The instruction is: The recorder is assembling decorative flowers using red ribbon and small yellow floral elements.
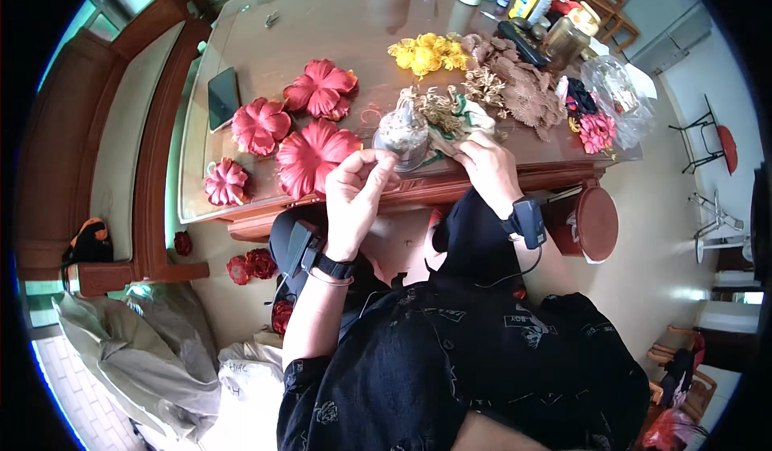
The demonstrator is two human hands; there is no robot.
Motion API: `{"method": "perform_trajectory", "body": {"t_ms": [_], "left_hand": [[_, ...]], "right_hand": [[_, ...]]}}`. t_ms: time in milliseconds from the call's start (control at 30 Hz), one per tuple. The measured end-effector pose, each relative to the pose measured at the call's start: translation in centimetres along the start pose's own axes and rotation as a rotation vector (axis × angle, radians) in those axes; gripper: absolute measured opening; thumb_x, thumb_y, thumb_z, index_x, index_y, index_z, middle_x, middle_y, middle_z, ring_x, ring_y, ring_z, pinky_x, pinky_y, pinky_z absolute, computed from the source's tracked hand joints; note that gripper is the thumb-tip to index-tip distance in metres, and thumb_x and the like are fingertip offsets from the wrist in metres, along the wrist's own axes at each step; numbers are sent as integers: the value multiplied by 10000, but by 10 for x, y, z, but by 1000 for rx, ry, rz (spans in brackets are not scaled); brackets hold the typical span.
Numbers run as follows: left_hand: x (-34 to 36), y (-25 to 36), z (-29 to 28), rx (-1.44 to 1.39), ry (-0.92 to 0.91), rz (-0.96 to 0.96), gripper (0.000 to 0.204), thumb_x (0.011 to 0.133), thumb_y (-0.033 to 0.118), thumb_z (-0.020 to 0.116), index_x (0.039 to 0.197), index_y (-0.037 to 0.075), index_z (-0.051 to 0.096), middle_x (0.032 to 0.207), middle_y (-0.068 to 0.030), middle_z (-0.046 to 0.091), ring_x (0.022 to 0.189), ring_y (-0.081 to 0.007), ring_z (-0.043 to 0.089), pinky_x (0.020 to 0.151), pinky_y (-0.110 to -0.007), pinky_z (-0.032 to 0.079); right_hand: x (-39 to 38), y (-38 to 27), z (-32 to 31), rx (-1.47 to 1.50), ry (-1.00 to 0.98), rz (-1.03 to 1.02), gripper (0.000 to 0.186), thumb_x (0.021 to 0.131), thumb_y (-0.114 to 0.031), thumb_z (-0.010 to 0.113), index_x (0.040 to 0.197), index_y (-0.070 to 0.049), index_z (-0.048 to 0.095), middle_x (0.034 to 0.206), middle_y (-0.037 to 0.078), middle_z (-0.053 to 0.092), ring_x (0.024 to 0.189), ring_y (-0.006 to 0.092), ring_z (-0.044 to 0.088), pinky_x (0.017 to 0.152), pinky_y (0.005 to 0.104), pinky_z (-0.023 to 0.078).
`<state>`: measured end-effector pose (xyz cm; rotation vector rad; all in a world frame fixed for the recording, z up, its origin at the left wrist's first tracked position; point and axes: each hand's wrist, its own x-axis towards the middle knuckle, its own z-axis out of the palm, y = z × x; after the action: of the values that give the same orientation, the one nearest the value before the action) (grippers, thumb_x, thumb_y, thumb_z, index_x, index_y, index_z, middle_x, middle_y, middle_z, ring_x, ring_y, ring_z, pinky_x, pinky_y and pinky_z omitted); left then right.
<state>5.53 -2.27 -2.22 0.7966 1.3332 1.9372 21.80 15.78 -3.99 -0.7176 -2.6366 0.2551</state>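
I have the left hand over the near edge of the glossy brown counter, its thumb and forefinger drawn close together beside a clear container; I can't tell whether they fully meet, or whether something thin sits between them. The right hand is on the container's other side, back up, fingers bent down at a white-and-green cloth. Those fingertips are partly hidden from me, so I can't tell how far open they are or whether they grip the cloth. The clear container stands near the counter's front edge, between the two hands, with some pale material inside. To its left I see four red artificial flowers, the largest one near the left hand, and a dark phone lies farther left. Just behind the cloth is a bunch of beige stems; beyond that I make out a yellow flower cluster and, to the right, a pile of brown scalloped pieces. A pink flower lies near the right end, beside a clear plastic bag.
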Motion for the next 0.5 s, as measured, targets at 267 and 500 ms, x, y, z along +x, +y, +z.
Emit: {"method": "perform_trajectory", "body": {"t_ms": [267,500], "left_hand": [[-36,6,-61,96,308,85,132,935,105,592,940,-12,653,785,-40,654,675,-78,585,643,-204,460],[-59,-9,-131,58,745,166,110,910,131,636,890,23,638,742,-19,640,585,-53,534,563,-188,423]], "right_hand": [[20,-86,-33,477,-43,-198,111,798,-94,708,887,-31,687,777,87,626,611,206,585,572,305,455],[72,-171,36,778,-182,-453,142,835,-148,678,919,-33,671,798,99,647,685,235,631,622,320,502]]}}
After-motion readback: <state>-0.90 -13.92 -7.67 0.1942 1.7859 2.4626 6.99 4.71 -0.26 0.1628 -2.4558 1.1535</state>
